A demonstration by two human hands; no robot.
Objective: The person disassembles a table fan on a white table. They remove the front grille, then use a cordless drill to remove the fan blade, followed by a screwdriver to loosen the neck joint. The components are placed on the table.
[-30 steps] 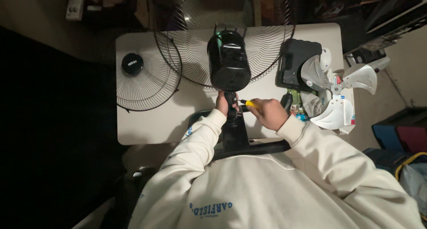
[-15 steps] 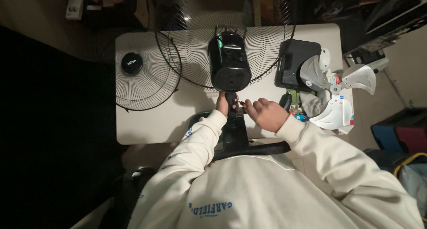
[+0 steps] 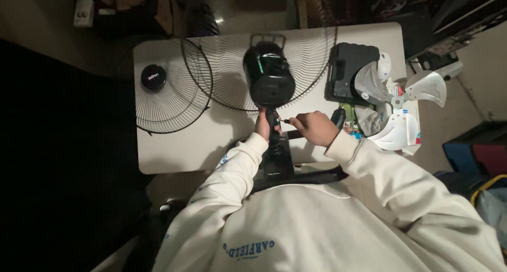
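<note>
Fingers of the right hand curl around a screwdriver, its tip at the fan neck; the left hand grips that neck. Behind the neck sit the motor and rear grille; left, a front grille; right, a black case and blades.

Round black label mid-grille at left; colourful printed packet under white blades.

The left hand is gripping the black neck below the glossy black fan motor housing, which is lying on a white table. The right hand is holding a small screwdriver tip against that neck, while a round wire fan grille and a translucent grey fan blade are lying to either side.
</note>
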